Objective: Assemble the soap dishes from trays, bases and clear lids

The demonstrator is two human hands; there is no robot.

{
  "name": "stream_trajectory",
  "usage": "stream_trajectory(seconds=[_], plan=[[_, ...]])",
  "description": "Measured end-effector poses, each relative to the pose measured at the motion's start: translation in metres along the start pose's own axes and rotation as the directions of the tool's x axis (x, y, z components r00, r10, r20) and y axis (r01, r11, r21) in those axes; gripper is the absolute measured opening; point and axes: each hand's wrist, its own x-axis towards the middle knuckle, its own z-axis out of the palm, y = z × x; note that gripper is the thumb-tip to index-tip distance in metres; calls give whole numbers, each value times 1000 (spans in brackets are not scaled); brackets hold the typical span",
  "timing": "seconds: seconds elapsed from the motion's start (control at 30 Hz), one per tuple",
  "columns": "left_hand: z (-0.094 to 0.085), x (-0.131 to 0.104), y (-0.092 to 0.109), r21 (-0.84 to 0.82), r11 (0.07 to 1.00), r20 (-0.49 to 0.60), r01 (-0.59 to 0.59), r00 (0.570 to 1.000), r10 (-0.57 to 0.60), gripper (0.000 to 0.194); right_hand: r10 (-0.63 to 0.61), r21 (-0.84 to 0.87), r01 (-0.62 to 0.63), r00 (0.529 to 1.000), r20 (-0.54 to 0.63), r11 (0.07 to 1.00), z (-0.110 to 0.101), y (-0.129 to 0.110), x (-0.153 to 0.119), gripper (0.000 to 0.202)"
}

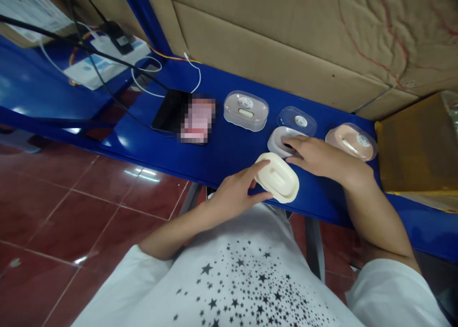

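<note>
- The cream tray point(281, 176) is just on the near side of the white box point(275, 138), above the front part of the blue bench point(229, 152).
- Its long axis runs slantwise, one rounded end pointing far and left toward the white box, the other near and right; the raised bar in its middle lies along the same line.
- The left hand point(234, 191), near and left of the white box, has its fingers parted about the tray's width and holds the tray by its left edge.
- The right hand point(324, 160) reaches in from the right of the white box, fingers bent and slightly apart, tips at its opening; the hand hides the spot, so I cannot tell whether they grip anything.
- Just behind the white box lies a clear cover point(294, 117) bearing a round sticker point(301, 121).
- Left of the white box, a lidded pale box point(246, 119) lies roughly crosswise, with a round label point(245, 102) on its lid.
- Right of the white box, a peach box point(343, 138) slants from far left to near right, also with a round label.
- Print on all three stickers is too small to read.
- Farther left of the white box lies a phone point(196, 121), its screen blurred out.
</note>
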Motion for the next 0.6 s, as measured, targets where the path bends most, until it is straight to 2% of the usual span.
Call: stream_trajectory(seconds=[0.07,0.17,0.23,0.3,0.37,0.43,0.5,0.53,0.6], plan=[[1,-4,2,228,973,-24,-44,998,50,72,-3,29,2,1000,31,1000,0,0,1,48],[8,-8,2,409,911,-6,-62,997,71,59,-48,65,46,998,29,997,-8,-2,1,41],[14,-7,1,459,887,-8,-51,998,61,50,-111,69,117,990,-88,991,-15,-8,7,40],[18,-6,1,446,894,-32,-49,997,71,45,-171,57,190,955,-241,980,-19,-16,23,46],[17,-4,1,346,936,-72,-68,992,99,46,-188,44,211,936,-298,977,-20,-22,48,60],[12,-1,1,163,983,-121,-80,988,100,47,-164,32,178,954,-251,984,-19,-23,80,83],[3,4,-2,-94,993,-172,-70,984,53,48,-102,39,111,976,-192,993,-17,-18,112,104],[-2,8,-4,-238,969,-201,-61,980,12,50,-75,58,86,983,-170,995,-17,-14,125,111],[-11,16,-10,-523,851,-253,-52,963,-97,57,-55,117,73,988,-143,990,-18,-6,144,116]])
